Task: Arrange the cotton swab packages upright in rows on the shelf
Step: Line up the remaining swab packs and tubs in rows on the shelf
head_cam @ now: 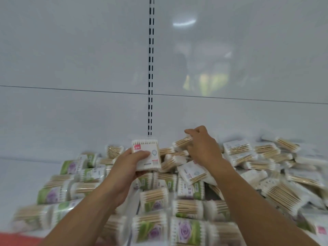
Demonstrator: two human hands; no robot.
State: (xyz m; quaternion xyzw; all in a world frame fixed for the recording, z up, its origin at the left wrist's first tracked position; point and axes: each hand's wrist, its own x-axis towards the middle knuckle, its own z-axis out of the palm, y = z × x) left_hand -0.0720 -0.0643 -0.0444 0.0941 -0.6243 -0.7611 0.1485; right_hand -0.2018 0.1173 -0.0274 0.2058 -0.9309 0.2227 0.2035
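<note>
Gripping an upright white package, left hand raised, right hand pinching a tilted package over the pile

Bare left hand, bare right hand, both forearms uncovered as far as they show (edges softly blurred)

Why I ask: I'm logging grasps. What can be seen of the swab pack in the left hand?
The swab pack is a flat white rectangle in clear-looking film, cotton tips lining its top edge, a red tag at its upper left corner, a teal outline emblem and small print below. It is held upright, face toward the camera, above the heap of packs. The left hand grips its lower left, thumb across the front.
</note>
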